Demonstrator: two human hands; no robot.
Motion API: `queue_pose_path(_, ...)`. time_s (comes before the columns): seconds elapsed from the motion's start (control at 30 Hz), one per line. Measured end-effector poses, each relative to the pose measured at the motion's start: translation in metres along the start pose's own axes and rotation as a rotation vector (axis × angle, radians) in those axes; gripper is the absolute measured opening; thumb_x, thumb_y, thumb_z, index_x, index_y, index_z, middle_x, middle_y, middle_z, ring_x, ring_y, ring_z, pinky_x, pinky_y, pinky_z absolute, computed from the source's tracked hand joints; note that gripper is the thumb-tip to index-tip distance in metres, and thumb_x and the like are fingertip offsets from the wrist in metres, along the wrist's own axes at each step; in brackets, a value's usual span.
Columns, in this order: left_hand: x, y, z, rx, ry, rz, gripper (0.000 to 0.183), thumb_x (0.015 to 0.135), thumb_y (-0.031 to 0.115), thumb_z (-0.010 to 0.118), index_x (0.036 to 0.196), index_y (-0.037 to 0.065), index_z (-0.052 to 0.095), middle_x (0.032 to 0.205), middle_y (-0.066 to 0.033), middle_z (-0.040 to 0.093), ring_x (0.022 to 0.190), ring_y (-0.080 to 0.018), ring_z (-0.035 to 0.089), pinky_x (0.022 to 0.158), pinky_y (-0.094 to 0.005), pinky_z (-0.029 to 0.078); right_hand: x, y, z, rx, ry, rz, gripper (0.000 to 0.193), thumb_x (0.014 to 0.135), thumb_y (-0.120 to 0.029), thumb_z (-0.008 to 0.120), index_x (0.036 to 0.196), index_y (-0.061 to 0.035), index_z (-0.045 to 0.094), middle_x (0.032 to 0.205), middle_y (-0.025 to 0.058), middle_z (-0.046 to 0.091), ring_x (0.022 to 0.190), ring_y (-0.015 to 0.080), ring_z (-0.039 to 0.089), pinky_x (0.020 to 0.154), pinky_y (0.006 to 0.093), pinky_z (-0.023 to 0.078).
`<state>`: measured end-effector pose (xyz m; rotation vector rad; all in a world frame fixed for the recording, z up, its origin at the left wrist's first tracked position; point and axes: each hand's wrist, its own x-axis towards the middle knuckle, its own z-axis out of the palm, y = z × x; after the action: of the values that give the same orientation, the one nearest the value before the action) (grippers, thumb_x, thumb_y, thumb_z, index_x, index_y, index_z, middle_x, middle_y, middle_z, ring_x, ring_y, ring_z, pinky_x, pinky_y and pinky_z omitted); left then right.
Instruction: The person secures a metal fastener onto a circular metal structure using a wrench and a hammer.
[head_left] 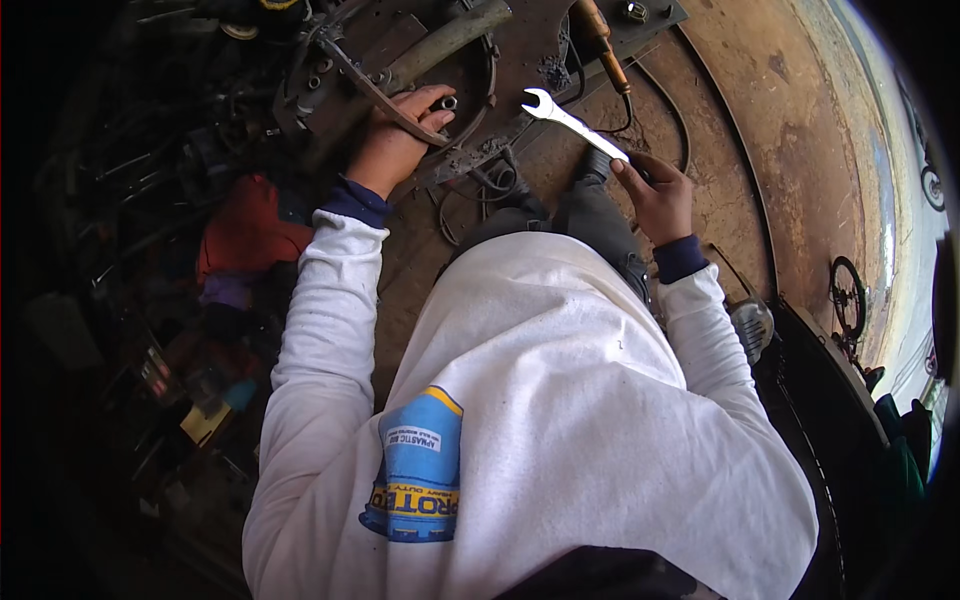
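My left hand [395, 145] reaches in among metal parts on a dark workbench [520, 60]. Its thumb and forefinger close around a small metal nut [448, 103]. A curved flat metal bar [372, 92] passes across the back of that hand. Behind it lies a thick, greyish round pipe [450, 42]. My right hand [657, 197] grips a shiny wrench [575, 122] by one end, between thumb and fingers. The wrench's open jaw points up and left, in the air beside the bench edge and apart from the nut.
An orange-handled tool [598, 40] with a cable lies on the bench's right side. Black cables [672, 110] run over the brown floor [730, 110]. At left are a red cloth [250, 230] and dark clutter. A bicycle wheel [847, 297] stands far right.
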<state>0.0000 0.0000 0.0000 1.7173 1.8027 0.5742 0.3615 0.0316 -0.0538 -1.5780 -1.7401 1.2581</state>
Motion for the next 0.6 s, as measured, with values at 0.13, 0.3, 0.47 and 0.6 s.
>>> queue_pose_path(0.13, -0.014, -0.006, -0.002, 0.163, 0.109, 0.016, 0.032, 0.091, 0.015, 0.072, 0.12, 0.004, 0.067, 0.102, -0.0161, 0.072, 0.082, -0.0259, 0.071, 0.076, -0.0354, 0.055, 0.007, -0.003, -0.003, 0.043, -0.009, -0.024, 0.046, 0.087, -0.04, 0.079, 0.106, 0.0011, 0.075, 0.093, 0.0171, 0.074, 0.082, 0.0264, 0.071, 0.075, 0.0347, 0.055)
queue_pose_path(0.3, -0.064, 0.034, -0.029, 0.081, 0.308, -0.201, 0.024, 0.089, 0.012, 0.074, 0.111, 0.002, 0.069, 0.093, -0.0113, 0.072, 0.079, -0.0202, 0.069, 0.074, -0.0314, 0.054, 0.008, 0.009, -0.001, 0.087, 0.006, -0.012, 0.045, 0.086, -0.039, 0.079, 0.106, 0.0012, 0.075, 0.093, 0.017, 0.074, 0.082, 0.0255, 0.071, 0.074, 0.0349, 0.055)
queue_pose_path(0.47, -0.072, 0.02, -0.109, -0.285, 0.575, -0.346, 0.026, 0.097, 0.015, 0.065, 0.12, 0.001, 0.065, 0.1, -0.0027, 0.07, 0.076, -0.003, 0.055, 0.069, -0.019, 0.044, 0.011, 0.01, 0.004, 0.111, -0.01, -0.025, 0.043, 0.087, -0.038, 0.079, 0.106, 0.0012, 0.075, 0.093, 0.0166, 0.074, 0.084, 0.0256, 0.071, 0.075, 0.0346, 0.055)
queue_pose_path(0.6, -0.023, 0.003, -0.14, -0.303, 0.234, -0.612, 0.028, 0.098, 0.02, 0.065, 0.121, 0.003, 0.066, 0.099, -0.001, 0.069, 0.069, -0.0008, 0.049, 0.059, -0.0173, 0.038, 0.015, 0.003, 0.007, 0.111, -0.047, -0.041, 0.043, 0.086, -0.038, 0.079, 0.105, 0.0011, 0.075, 0.092, 0.0165, 0.074, 0.084, 0.0256, 0.071, 0.075, 0.0341, 0.054)
